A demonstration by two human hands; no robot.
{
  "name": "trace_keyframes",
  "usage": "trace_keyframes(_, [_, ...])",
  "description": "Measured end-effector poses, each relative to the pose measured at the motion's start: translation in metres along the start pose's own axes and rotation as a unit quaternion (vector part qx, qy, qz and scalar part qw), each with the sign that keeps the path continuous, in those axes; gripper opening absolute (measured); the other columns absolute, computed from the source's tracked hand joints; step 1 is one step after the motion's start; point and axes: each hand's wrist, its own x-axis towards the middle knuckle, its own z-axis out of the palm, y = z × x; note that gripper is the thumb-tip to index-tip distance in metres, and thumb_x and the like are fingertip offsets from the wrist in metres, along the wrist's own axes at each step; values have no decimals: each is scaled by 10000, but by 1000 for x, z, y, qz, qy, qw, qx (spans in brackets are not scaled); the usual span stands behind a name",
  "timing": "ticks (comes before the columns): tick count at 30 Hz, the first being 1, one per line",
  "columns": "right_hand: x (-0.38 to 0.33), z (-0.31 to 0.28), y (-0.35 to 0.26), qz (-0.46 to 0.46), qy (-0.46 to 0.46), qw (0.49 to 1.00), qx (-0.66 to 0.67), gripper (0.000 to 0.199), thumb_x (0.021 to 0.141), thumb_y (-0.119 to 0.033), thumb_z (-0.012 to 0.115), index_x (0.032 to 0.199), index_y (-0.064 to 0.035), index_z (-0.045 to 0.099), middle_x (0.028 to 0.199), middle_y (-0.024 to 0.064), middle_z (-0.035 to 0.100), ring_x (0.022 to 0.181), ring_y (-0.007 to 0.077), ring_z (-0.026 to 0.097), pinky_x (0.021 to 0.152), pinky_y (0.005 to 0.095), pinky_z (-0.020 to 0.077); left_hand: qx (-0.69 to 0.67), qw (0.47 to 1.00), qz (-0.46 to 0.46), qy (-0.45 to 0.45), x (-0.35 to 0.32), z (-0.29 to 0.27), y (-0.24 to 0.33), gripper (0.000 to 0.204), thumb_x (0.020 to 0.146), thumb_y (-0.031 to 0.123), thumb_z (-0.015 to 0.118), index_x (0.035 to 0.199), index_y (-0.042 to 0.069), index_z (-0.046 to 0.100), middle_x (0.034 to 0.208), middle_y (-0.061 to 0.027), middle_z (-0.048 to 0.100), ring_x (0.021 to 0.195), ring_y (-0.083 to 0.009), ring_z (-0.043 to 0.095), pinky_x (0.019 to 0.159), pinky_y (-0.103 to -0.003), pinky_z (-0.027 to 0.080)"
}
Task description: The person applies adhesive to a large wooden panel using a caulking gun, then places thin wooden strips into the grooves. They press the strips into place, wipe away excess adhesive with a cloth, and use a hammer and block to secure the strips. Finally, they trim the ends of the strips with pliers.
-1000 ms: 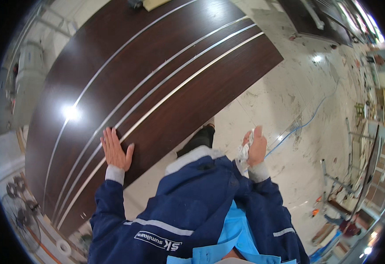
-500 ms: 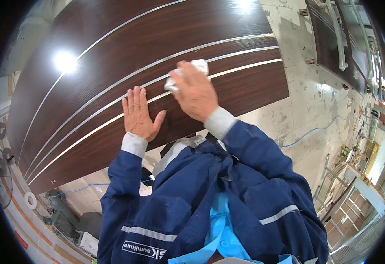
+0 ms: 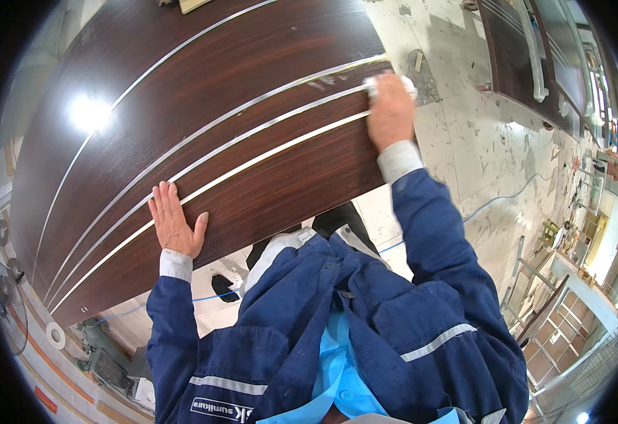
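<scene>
A dark brown wood-grain panel with several thin pale inlaid strips lies flat before me. My left hand rests palm down on it, fingers stretched out across the lower strips. At the panel's right edge my right hand is closed on a crumpled white cloth, pressing it over the ends of the strips. Part of the cloth is hidden under the fingers. Whitish smears show on the surface just left of the cloth.
More dark panels stand at the upper right. A blue hose runs over the stained pale floor. A roll of tape lies at the lower left, and metal frames stand at the lower right.
My right hand has slid the cloth rightward along the strips to the panel's right edge. My left hand has shifted left and nearer to me, still flat on the panel.
</scene>
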Motion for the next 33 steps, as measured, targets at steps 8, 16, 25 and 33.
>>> trace_keyframes(8, [2,-42,109,393,-98,870,281,435,952,-421,764,993,12,784,883,132,765,825,234,705,767,380,541,-24,998,-53,32,89,3,117,978,977,626,621,1645,-3,280,1716,-294,219,1621,-451,120,1309,-571,58])
trace_keyframes(16, [17,-22,67,378,-269,734,495,512,936,-459,785,1038,43,777,844,53,703,773,103,597,713,303,497,-7,996,-82,34,205,11,214,1101,939,816,497,1660,22,249,1716,-327,166,1625,-463,71,1295,-605,15])
trace_keyframes(25, [26,-18,74,414,-301,614,601,448,969,-321,770,1184,72,738,1090,63,735,962,104,626,853,263,499,-1,995,-94,23,208,17,215,1142,907,831,510,1669,32,216,1727,-316,120,1630,-456,24,1292,-601,-19])
trace_keyframes(33, [27,-18,74,432,-294,578,626,399,967,-275,760,1188,55,732,1059,24,712,934,83,589,836,253,472,12,996,-88,29,206,19,214,1144,898,844,508,1666,45,227,1725,-311,129,1629,-455,42,1288,-619,-10])
